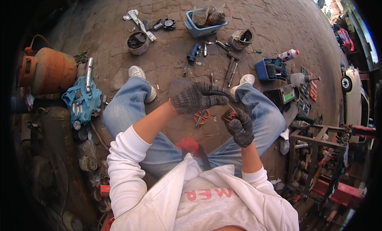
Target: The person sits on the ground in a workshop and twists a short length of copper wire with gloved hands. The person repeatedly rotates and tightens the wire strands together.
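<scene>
Both hands wear dark grey knitted work gloves. My right hand [238, 130] is closed around a small bundle of copper wire [229, 115]. Up and to the left of it, my left hand [203, 96] is stretched out flat, fingers pointing right. A thin copper strand rises from the bundle towards those fingertips; whether they pinch it cannot be told. Orange-handled scissors [202, 118] lie on the paving below my left hand. Beyond the hands lie a hammer [230, 65] and other hand tools. A light blue plastic tub [206, 31] holds plastic bags with coiled wire.
Metal tins [138, 43] and a dark blue bin [263, 70] stand on the brick paving. An orange gas cylinder [55, 71] lies at the left beside a light blue plastic bag [82, 101]. A rusty metal frame [316, 138] stands at the right.
</scene>
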`<state>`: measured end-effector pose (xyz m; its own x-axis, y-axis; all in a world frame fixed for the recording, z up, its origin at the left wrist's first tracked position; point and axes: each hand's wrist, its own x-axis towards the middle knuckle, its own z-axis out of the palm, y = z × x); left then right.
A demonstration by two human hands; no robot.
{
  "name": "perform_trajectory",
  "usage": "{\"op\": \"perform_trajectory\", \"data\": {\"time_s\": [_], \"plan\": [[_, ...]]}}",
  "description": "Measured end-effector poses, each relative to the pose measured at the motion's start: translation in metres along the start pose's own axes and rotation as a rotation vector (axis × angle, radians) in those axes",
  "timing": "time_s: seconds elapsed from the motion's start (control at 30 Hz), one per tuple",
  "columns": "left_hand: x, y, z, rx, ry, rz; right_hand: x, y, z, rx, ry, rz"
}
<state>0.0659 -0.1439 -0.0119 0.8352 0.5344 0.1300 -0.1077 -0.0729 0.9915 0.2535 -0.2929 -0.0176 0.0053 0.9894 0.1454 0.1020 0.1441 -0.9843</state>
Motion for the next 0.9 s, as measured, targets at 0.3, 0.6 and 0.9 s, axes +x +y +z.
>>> {"op": "perform_trajectory", "data": {"time_s": [0.3, 0.6, 0.9], "plan": [[-0.001, -0.001, 0.002, -0.065, -0.089, 0.012, 0.001, -0.008, -0.001, 0.765, 0.087, 0.397], [0.001, -0.007, 0.016, 0.324, -0.004, 0.275, 0.010, -0.015, 0.013, 0.761, 0.419, 0.589], [-0.006, -0.014, 0.042, 0.383, 0.197, 0.309, 0.027, -0.010, 0.010, 1.445, 0.124, 0.458]]}}
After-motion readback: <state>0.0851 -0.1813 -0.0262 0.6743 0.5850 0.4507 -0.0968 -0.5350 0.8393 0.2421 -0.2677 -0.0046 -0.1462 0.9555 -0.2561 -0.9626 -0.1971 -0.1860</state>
